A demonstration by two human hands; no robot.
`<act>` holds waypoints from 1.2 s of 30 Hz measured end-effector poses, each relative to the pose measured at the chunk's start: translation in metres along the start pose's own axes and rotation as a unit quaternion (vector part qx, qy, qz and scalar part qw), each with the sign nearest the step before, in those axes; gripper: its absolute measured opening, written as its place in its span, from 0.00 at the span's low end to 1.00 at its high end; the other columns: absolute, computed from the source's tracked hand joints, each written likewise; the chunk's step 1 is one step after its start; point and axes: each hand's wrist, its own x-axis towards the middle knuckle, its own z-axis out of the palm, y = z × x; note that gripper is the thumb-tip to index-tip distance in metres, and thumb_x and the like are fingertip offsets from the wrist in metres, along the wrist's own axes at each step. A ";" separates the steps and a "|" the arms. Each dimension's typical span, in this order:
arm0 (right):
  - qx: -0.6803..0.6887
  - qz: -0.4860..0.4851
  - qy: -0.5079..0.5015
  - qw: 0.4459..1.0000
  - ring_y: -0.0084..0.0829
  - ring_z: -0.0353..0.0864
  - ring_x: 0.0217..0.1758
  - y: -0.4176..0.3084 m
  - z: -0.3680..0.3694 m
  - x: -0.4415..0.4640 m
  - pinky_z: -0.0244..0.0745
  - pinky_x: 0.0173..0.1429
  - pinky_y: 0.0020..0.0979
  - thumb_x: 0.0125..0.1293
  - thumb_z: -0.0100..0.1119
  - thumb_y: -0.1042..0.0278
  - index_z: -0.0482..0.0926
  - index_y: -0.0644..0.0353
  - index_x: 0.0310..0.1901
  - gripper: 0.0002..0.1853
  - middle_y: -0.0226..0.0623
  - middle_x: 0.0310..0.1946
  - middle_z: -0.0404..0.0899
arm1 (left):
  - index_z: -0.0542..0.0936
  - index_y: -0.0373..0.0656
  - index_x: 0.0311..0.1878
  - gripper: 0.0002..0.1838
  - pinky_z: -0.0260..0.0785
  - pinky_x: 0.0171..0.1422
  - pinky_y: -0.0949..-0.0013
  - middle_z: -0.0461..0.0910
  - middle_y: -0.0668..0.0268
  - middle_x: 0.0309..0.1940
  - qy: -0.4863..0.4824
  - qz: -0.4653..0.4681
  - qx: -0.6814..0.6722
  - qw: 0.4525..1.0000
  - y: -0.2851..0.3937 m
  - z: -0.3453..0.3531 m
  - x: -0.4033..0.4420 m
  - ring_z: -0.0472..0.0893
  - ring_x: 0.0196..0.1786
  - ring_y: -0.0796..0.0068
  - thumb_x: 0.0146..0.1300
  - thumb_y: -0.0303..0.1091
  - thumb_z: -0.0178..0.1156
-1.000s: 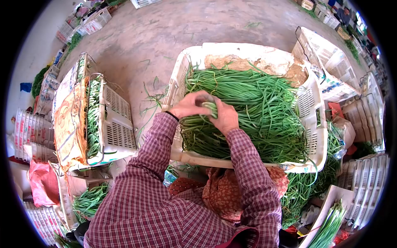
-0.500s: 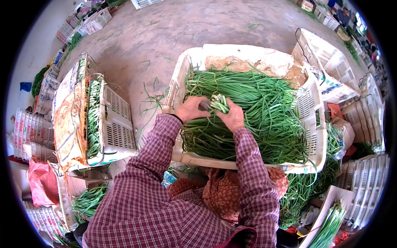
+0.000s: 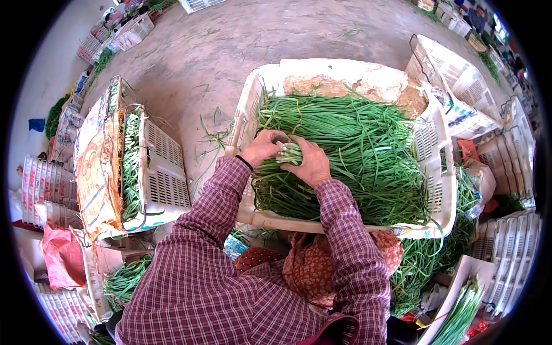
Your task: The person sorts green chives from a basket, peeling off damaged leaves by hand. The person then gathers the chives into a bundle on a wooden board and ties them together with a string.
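Over the left part of a white plastic crate (image 3: 441, 172), both hands meet at a small bundle of green stalks (image 3: 291, 154) whose pale cut ends point toward my left hand. My right hand (image 3: 312, 163) is wrapped round the bundle. My left hand (image 3: 263, 148) has its fingers curled at the pale ends; what they pinch, if anything, is too small to make out. Beneath the hands, long green stalks (image 3: 356, 144) fill the crate in layers. A torn whitish-brown sheet (image 3: 351, 77) lines its far side.
At the left stands a crate (image 3: 164, 164) packed with stalks, a printed sack (image 3: 98, 167) on its side. An upright white crate (image 3: 457, 86) is at the right. A box of stalks (image 3: 460, 310) sits low right. Far off at upper right, a person (image 3: 477, 18) is visible.
Both hands have shifted slightly left with the bundle since half a second ago. The bundle's pale ends, which faced up before, now face more to the left.
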 end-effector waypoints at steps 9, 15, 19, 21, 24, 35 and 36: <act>0.082 0.078 0.085 0.990 0.46 0.83 0.37 0.010 0.002 -0.001 0.77 0.41 0.39 0.50 0.71 0.66 0.78 0.57 0.47 0.21 0.44 0.32 0.84 | 0.62 0.35 0.69 0.37 0.61 0.70 0.66 0.73 0.53 0.60 -0.083 0.090 0.089 0.988 0.006 0.011 -0.006 0.71 0.65 0.66 0.59 0.37 0.65; 0.119 0.119 0.155 0.973 0.33 0.85 0.35 0.018 -0.003 0.001 0.76 0.41 0.32 0.55 0.70 0.68 0.79 0.60 0.45 0.17 0.43 0.32 0.84 | 0.41 0.42 0.76 0.48 0.47 0.73 0.38 0.47 0.46 0.73 -0.162 0.066 0.495 0.851 -0.031 0.031 -0.011 0.48 0.76 0.44 0.65 0.58 0.53; 0.223 0.101 0.203 0.948 0.24 0.82 0.40 0.013 -0.024 0.005 0.76 0.48 0.28 0.57 0.68 0.71 0.79 0.61 0.48 0.16 0.35 0.38 0.85 | 0.41 0.51 0.77 0.44 0.50 0.70 0.32 0.43 0.52 0.76 -0.138 0.086 0.588 0.792 -0.061 0.034 -0.003 0.46 0.77 0.46 0.67 0.57 0.51; 0.370 0.063 0.337 0.863 0.29 0.83 0.38 0.004 -0.048 0.012 0.78 0.43 0.31 0.57 0.66 0.70 0.79 0.61 0.51 0.19 0.38 0.38 0.85 | 0.41 0.51 0.77 0.44 0.51 0.70 0.33 0.39 0.52 0.77 -0.142 0.076 0.631 0.759 -0.068 0.036 -0.003 0.43 0.78 0.47 0.67 0.57 0.51; 0.465 0.059 0.397 0.789 0.28 0.80 0.49 -0.010 -0.116 0.003 0.78 0.54 0.32 0.54 0.71 0.75 0.77 0.60 0.52 0.22 0.38 0.48 0.81 | 0.40 0.54 0.77 0.45 0.53 0.69 0.33 0.36 0.55 0.77 -0.144 0.074 0.651 0.742 -0.074 0.037 -0.003 0.41 0.78 0.48 0.67 0.57 0.52; 0.402 -0.032 0.603 0.688 0.26 0.79 0.40 -0.005 -0.351 -0.201 0.78 0.48 0.30 0.62 0.64 0.70 0.74 0.58 0.53 0.18 0.30 0.42 0.78 | 0.42 0.55 0.77 0.53 0.48 0.72 0.35 0.34 0.57 0.78 -0.186 0.009 0.635 0.750 -0.068 0.031 0.013 0.38 0.79 0.48 0.56 0.60 0.62; 0.431 -0.049 0.589 0.682 0.26 0.79 0.40 -0.006 -0.352 -0.220 0.78 0.46 0.30 0.62 0.63 0.70 0.73 0.58 0.53 0.18 0.30 0.41 0.78 | 0.48 0.53 0.76 0.53 0.50 0.73 0.39 0.42 0.53 0.76 -0.219 0.028 0.663 0.715 -0.056 0.023 0.023 0.44 0.77 0.47 0.54 0.61 0.64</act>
